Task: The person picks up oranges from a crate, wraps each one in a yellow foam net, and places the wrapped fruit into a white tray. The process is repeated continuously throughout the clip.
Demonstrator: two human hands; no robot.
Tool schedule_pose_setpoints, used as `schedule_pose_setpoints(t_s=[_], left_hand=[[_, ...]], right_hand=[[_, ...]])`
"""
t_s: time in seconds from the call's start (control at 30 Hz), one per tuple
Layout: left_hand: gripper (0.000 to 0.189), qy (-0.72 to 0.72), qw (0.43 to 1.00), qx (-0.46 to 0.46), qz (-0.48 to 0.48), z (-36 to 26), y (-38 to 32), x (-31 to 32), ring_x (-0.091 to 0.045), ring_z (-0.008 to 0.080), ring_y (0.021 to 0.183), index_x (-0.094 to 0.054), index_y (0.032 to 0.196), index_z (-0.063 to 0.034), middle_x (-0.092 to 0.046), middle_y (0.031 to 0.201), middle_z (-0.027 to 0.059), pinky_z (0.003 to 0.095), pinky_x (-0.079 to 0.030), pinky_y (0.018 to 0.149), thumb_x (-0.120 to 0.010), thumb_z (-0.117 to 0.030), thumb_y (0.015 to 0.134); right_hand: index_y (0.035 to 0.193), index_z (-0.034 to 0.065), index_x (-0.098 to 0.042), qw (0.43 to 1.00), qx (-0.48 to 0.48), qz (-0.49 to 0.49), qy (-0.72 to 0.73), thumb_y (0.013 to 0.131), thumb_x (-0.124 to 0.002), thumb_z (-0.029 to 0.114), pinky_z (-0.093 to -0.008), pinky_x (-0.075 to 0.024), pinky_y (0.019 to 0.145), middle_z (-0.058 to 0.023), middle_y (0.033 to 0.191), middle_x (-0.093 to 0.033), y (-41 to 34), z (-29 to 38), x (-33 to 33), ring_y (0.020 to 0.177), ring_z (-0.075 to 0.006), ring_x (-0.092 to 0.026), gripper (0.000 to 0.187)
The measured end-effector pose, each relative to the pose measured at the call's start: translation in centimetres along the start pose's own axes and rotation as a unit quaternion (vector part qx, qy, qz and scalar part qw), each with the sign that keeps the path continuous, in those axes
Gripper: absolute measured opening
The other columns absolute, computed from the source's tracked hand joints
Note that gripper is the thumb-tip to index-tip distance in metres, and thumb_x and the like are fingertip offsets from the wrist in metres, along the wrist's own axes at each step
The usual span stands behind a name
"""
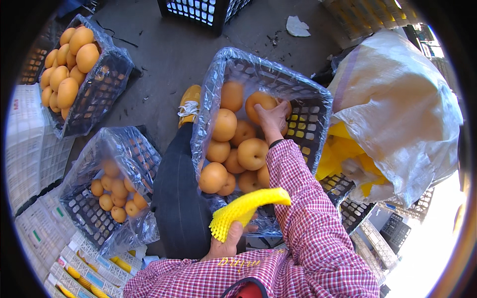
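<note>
My left hand (230,238) holds a yellow foam net sleeve (248,208) upright near my lap, its free end bending to the right. My right hand (274,117) reaches into a dark plastic crate (309,108) lined with clear film. Its thumb lies on a large round orange-brown pear (257,102), and its fingers curl down at the right side, where another pear is partly covered. Several more pears, one of them a big pear (252,154) with its dimple facing up, fill the left and near parts of the crate. The crate's mesh bottom shows at the right.
At left stand a film-lined crate (123,78) heaped with pears and another film-lined crate (89,212) holding fewer. A white woven sack (402,111) spills yellow foam sleeves (339,149) at right. White crates (37,126) line the far left. A black crate (193,15) stands ahead.
</note>
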State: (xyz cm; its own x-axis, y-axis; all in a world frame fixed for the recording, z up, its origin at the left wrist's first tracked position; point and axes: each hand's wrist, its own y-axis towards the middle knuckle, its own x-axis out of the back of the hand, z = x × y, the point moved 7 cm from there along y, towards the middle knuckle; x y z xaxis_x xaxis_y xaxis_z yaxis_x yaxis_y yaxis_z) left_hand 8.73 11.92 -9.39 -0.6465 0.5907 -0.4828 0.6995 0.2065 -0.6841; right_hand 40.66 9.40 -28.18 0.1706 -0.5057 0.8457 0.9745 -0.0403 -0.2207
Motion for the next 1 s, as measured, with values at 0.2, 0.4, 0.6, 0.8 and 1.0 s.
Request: schedule_pose_setpoints(t_s=[0.2,0.4,0.6,0.8,1.0], left_hand=[[0.053,0.031,0.997,-0.076,-0.002,0.7,0.2,0.6,-0.057,0.0265,0.125,-0.030,0.154,-0.0089,-0.048,0.146,0.0182,0.0380,-0.048,0.108,-0.036,-0.037,0.110],[0.062,0.046,0.988,0.038,0.140,1.9,-0.8,-3.1,-0.051,0.0262,0.134,-0.036,0.149,-0.0053,-0.049,0.144,0.0102,0.0456,-0.052,0.101,-0.064,-0.031,0.100],[0.089,0.048,0.959,0.095,0.263,3.6,-5.4,-6.5,-0.063,0.0238,0.119,-0.038,0.145,-0.0070,-0.057,0.132,0.0129,0.0408,-0.061,0.091,-0.090,-0.027,0.076],[0.088,0.032,0.960,0.061,0.270,4.3,-8.4,-8.2,-0.061,0.0239,0.121,-0.038,0.145,-0.0078,-0.055,0.134,0.0125,0.0406,-0.058,0.096,-0.090,-0.026,0.076],[0.097,0.053,0.949,-0.125,0.286,3.6,-10.1,-8.5,-0.057,0.0254,0.125,-0.039,0.145,-0.0114,-0.055,0.134,0.0101,0.0432,-0.050,0.106,-0.094,-0.016,0.066]], right_hand=[[0.135,-0.0009,-0.047,0.845,-0.003,0.196,0.497,0.077,-0.080,0.029,-0.0387,-0.0524,0.097,-0.0135,0.127,-0.060,-5.0,-4.4,9.0,0.115,-0.0269,-0.063,0.073],[0.139,0.0029,-0.049,0.647,-0.072,0.369,0.663,0.084,-0.067,0.040,-0.0461,-0.0480,0.104,-0.0177,0.132,-0.059,-19.5,-7.1,19.7,0.118,-0.0329,-0.061,0.069],[0.131,0.0021,-0.050,0.825,0.204,0.371,0.374,0.065,-0.086,0.044,-0.0360,-0.0442,0.104,-0.0128,0.123,-0.059,-24.6,-3.4,28.3,0.115,-0.0229,-0.057,0.086],[0.127,0.0051,-0.057,0.865,0.271,0.349,0.238,0.069,-0.081,0.048,-0.0368,-0.0457,0.102,-0.0132,0.124,-0.059,-27.1,-2.5,32.5,0.113,-0.0258,-0.060,0.077],[0.140,0.0065,-0.049,0.807,0.239,0.145,0.520,0.098,-0.055,0.050,-0.0383,-0.0494,0.099,-0.0093,0.122,-0.063,-26.7,-6.9,35.9,0.114,-0.0208,-0.060,0.061]])
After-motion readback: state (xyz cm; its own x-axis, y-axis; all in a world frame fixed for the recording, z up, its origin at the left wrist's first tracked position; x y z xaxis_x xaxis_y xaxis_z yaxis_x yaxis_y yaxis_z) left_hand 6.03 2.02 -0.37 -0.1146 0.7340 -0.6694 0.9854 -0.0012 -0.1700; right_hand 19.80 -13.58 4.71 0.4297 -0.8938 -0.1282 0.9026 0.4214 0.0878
